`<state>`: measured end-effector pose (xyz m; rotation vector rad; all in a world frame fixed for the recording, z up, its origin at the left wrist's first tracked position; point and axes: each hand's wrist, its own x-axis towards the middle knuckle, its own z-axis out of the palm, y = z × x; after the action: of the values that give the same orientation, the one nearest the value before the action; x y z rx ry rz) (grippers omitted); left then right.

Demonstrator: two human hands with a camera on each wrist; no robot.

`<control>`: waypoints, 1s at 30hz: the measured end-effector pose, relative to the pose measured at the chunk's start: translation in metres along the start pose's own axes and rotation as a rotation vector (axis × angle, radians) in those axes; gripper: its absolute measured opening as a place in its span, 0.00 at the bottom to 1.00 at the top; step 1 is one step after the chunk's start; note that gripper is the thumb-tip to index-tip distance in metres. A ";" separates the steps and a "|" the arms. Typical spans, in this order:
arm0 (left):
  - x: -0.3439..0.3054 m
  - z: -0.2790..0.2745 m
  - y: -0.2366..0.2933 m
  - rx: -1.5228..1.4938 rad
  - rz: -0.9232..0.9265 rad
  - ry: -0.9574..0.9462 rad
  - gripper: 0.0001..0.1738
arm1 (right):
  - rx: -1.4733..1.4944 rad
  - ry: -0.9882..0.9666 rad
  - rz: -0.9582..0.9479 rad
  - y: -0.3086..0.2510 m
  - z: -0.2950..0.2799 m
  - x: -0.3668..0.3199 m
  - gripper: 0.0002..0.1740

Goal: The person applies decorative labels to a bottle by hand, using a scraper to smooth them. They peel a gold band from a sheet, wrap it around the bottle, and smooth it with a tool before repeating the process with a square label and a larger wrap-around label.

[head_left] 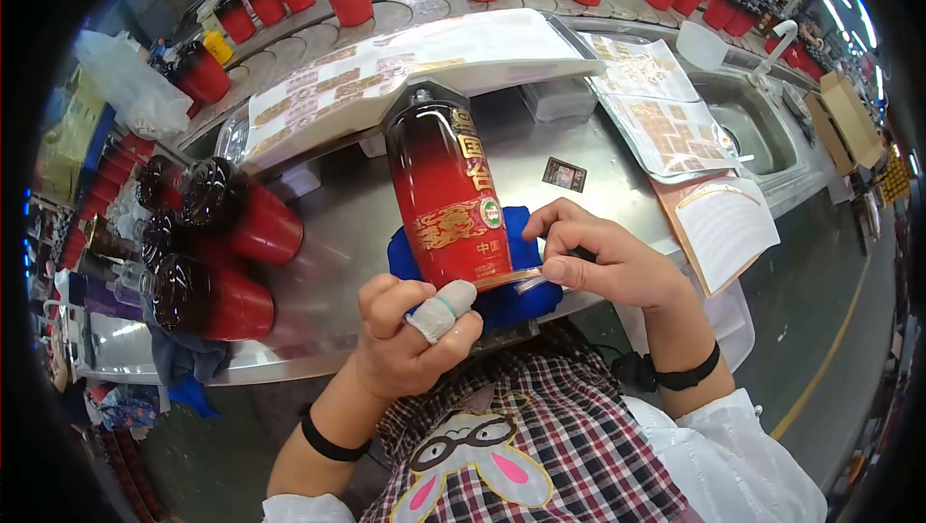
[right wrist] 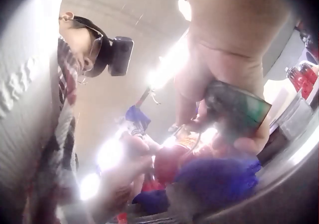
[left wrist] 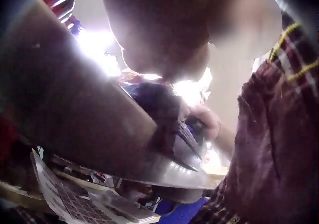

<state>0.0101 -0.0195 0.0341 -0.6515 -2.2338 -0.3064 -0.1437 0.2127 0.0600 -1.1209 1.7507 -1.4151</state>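
A red-and-black bottle with gold lettering lies on a blue cloth, its base towards me. Along the base edge runs a thin gold-coloured strip, stretching between both hands. My left hand is curled at the base's left side, one finger wrapped in white; it pinches the strip's left end, mostly hidden under the fingers. At the other end, my right hand pinches the strip between thumb and finger. In the right wrist view a dark, green-tinted flat piece overlaps my right hand.
Several similar bottles lie on the left of the metal table. Behind the work stands a white tray of label sheets. A small dark card lies nearby. More sheets and a sink are at right.
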 end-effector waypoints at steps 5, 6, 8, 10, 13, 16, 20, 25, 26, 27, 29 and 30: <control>0.011 -0.001 -0.007 0.068 0.124 -0.044 0.12 | 0.027 -0.013 0.029 0.001 0.000 0.000 0.15; 0.013 0.000 -0.007 0.083 0.136 -0.046 0.12 | 0.026 -0.012 0.026 0.001 0.000 0.000 0.15; 0.016 0.003 -0.007 0.102 0.157 -0.051 0.12 | 0.023 -0.010 0.021 0.001 0.000 -0.001 0.15; 0.018 0.004 -0.007 0.110 0.175 -0.059 0.13 | 0.023 -0.009 -0.007 0.005 0.000 -0.001 0.15; 0.019 0.008 -0.005 0.122 0.180 -0.061 0.12 | 0.023 -0.012 -0.026 0.005 0.000 -0.002 0.14; 0.021 0.012 -0.006 0.131 0.184 -0.037 0.14 | 0.024 -0.019 -0.031 0.005 -0.001 -0.001 0.14; 0.015 0.014 -0.009 -0.062 0.097 -0.025 0.16 | 0.019 -0.012 -0.037 0.007 -0.001 -0.002 0.13; 0.017 0.016 -0.004 -0.014 0.123 -0.012 0.13 | -0.009 0.005 -0.049 0.012 -0.003 -0.003 0.12; 0.021 0.015 -0.005 0.006 0.149 -0.012 0.12 | -0.016 0.004 -0.049 0.013 -0.002 -0.002 0.12; 0.021 0.015 -0.006 -0.004 0.144 -0.028 0.13 | -0.011 -0.005 -0.050 0.014 -0.002 -0.001 0.12; 0.023 0.015 -0.008 -0.030 0.143 -0.061 0.13 | 0.001 -0.011 -0.052 0.016 -0.002 -0.001 0.12; 0.019 0.016 -0.008 -0.047 0.118 -0.044 0.14 | -0.006 -0.006 -0.057 0.015 -0.003 -0.002 0.12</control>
<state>-0.0150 -0.0131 0.0374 -0.8191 -2.2251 -0.2888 -0.1489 0.2163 0.0459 -1.1855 1.7330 -1.4395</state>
